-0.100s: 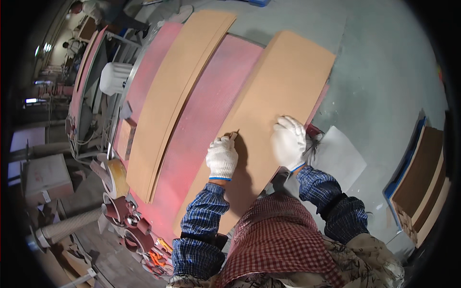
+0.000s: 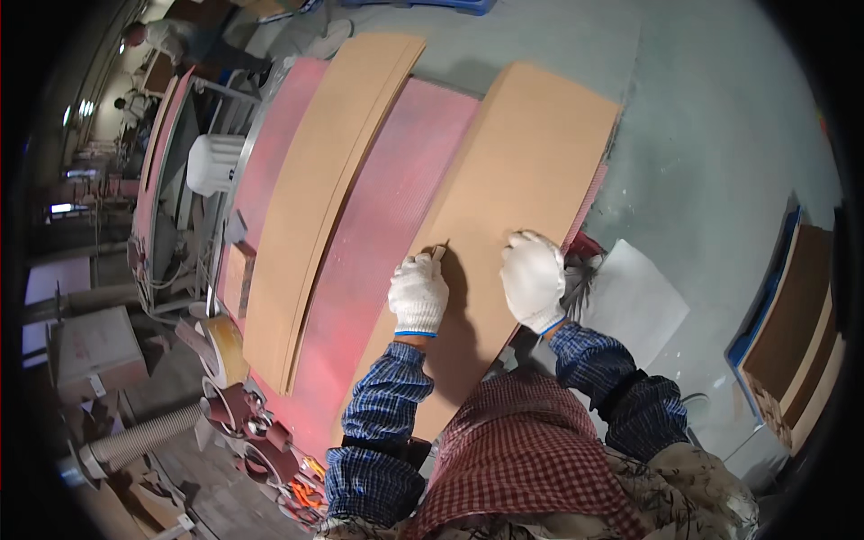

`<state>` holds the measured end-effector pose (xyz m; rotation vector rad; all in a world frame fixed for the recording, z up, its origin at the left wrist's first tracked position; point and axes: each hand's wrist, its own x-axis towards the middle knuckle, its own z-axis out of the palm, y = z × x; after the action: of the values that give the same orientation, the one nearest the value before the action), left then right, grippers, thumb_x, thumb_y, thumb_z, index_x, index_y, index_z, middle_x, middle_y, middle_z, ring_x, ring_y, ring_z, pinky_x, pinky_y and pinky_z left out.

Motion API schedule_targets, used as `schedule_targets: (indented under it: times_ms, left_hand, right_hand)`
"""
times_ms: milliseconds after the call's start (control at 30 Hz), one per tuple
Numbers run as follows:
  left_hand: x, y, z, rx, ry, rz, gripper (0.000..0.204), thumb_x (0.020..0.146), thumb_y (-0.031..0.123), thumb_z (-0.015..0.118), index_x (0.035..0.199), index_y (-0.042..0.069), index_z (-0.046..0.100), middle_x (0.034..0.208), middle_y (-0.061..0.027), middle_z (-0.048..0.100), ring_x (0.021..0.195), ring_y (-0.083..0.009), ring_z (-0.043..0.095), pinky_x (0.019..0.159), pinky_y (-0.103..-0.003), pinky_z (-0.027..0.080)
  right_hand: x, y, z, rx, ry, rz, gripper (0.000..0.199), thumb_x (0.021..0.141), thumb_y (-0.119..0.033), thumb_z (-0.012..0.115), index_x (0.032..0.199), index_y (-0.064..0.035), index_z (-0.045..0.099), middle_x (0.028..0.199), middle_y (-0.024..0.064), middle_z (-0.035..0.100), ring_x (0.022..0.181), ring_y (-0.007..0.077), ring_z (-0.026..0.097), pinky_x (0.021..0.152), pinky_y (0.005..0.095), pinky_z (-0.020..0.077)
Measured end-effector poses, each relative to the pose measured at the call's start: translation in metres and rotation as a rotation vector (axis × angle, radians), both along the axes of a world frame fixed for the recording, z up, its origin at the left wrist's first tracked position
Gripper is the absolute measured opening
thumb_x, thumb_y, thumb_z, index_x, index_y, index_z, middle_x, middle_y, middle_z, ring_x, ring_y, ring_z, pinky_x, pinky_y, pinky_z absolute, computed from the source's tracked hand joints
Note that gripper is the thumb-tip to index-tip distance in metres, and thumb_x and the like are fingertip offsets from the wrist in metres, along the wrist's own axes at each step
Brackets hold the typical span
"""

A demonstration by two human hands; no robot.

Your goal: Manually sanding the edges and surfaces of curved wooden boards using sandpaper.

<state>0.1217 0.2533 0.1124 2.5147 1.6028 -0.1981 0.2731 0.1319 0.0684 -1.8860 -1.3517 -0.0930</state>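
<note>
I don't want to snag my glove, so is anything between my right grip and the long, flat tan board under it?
Nothing visible stands between your white-gloved right grip and the long, flat tan board beneath it. Your white-gloved left grip, holding a small, thin, dark-tipped tool, is off to the left.

We've got one long tan board (image 2: 540,144), smooth bare face up, lying flat on the pink-red tabletop (image 2: 387,193), running lengthwise away from us. Also a small brownish tool (image 2: 438,253), thin dark tip, gripped in our left hand (image 2: 418,292) above the board; exact kind unclear.
</note>
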Motion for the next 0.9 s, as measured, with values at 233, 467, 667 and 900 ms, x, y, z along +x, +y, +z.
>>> schedule_targets:
  times_ms: [233, 467, 667, 900]
  left_hand:
    - [0.09, 0.039, -0.007, 0.077, -0.013, -0.114, 0.024, 0.091, 0.026, 0.054, 0.09, 0.004, 0.063, 0.089, -0.0158, 0.065, 0.082, -0.0334, 0.066, 0.067, -0.045, 0.056]
    - [0.181, 0.089, -0.009, 0.136, -0.231, -0.249, 0.025, 0.09, 0.023, 0.054, 0.082, 0.001, 0.063, 0.082, -0.0218, 0.065, 0.076, -0.0383, 0.066, 0.067, -0.047, 0.054]
    - [0.257, 0.123, -0.012, 0.178, -0.35, -0.285, 0.035, 0.092, 0.03, 0.054, 0.071, 0.002, 0.06, 0.076, -0.0227, 0.063, 0.074, -0.0416, 0.062, 0.069, -0.05, 0.049]
    - [0.317, 0.159, -0.004, 0.169, -0.253, -0.38, 0.041, 0.094, 0.035, 0.046, 0.079, 0.001, 0.064, 0.082, -0.0233, 0.065, 0.082, -0.0417, 0.063, 0.074, -0.05, 0.05]
  right_hand:
    - [0.015, 0.001, 0.01, -0.026, 0.084, 0.001, 0.025, 0.073, -0.017, 0.065, 0.096, -0.0078, 0.065, 0.115, 0.0065, 0.06, 0.115, 0.0265, 0.052, 0.098, 0.0424, 0.0407]
    - [0.023, -0.002, 0.017, -0.045, 0.167, 0.079, 0.029, 0.07, -0.014, 0.068, 0.098, -0.0094, 0.062, 0.115, 0.0052, 0.06, 0.114, 0.0246, 0.054, 0.097, 0.0406, 0.0426]
    - [0.02, -0.003, 0.011, 0.004, 0.136, 0.04, 0.029, 0.07, -0.015, 0.07, 0.097, -0.0095, 0.062, 0.116, 0.0056, 0.06, 0.11, 0.0237, 0.056, 0.095, 0.0409, 0.0448]
    - [0.02, 0.002, 0.013, 0.022, 0.165, 0.082, 0.023, 0.074, -0.014, 0.068, 0.094, -0.0078, 0.061, 0.113, 0.0066, 0.059, 0.11, 0.0229, 0.056, 0.095, 0.04, 0.0451]
